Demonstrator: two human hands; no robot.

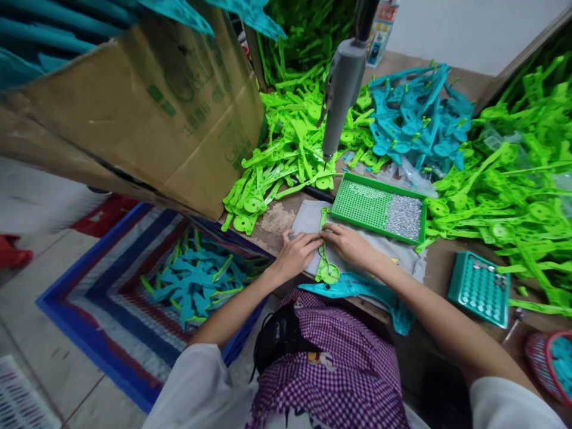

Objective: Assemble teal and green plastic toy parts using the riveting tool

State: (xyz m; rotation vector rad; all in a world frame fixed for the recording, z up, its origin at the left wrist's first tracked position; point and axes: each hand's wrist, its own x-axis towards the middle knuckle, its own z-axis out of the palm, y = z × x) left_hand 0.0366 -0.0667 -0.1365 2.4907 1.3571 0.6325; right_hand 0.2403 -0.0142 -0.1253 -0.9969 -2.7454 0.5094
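Note:
A lime-green plastic arm with a round disc end [330,273] lies across the grey cloth [308,214] at the table's front edge. My left hand [300,252] grips its middle from the left, fingers bent together. From the right, my right hand [347,243] pinches the same arm, and the fingertips of both hands nearly meet over it. What lies under the fingertips is hidden. A long teal plastic piece [353,286] sits crosswise at the near edge, beside the disc end and partly below my right forearm.
A grey electric screwdriver [342,95] hangs above the table. Behind my hands stands a green tray [379,232] of small silver screws. Lime-green parts [295,143] and teal parts [415,119] are heaped around. A cardboard box [192,107] and blue crate [102,369] flank the left; a teal holder [458,292] sits right.

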